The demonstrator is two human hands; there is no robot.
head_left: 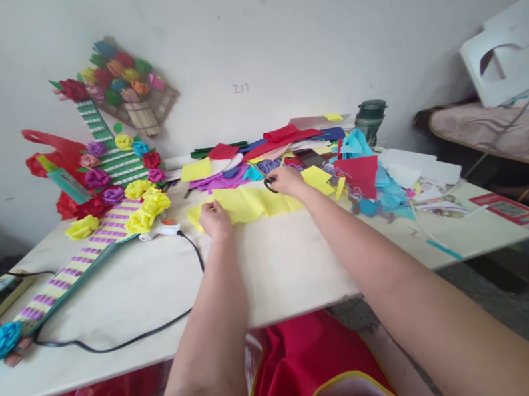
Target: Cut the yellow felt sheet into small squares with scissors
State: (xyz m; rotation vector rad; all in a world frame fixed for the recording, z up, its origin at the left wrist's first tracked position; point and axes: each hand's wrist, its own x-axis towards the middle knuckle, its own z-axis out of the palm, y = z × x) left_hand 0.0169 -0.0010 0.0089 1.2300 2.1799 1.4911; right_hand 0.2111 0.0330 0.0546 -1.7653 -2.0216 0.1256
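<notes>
A long strip of yellow crepe paper [247,202] lies across the table, with creases along it. My left hand [216,219] is closed on its left part, thumb and fingers pinched together. Over the strip's right part, my right hand [288,182] grips a pair of scissors [269,183] by the dark handles. The blades point up and to the left, toward the heap of paper; whether they are apart is too small to tell. A loose yellow piece [318,180] is just right of my right hand.
Coloured paper sheets [279,136] are piled along the wall. A dark bottle [371,120] stands at the back right, near blue and white scraps [421,166]. On the left are a flower-covered guitar shape [94,243], a white glue gun [161,231] with a black cord, and a power strip [1,303].
</notes>
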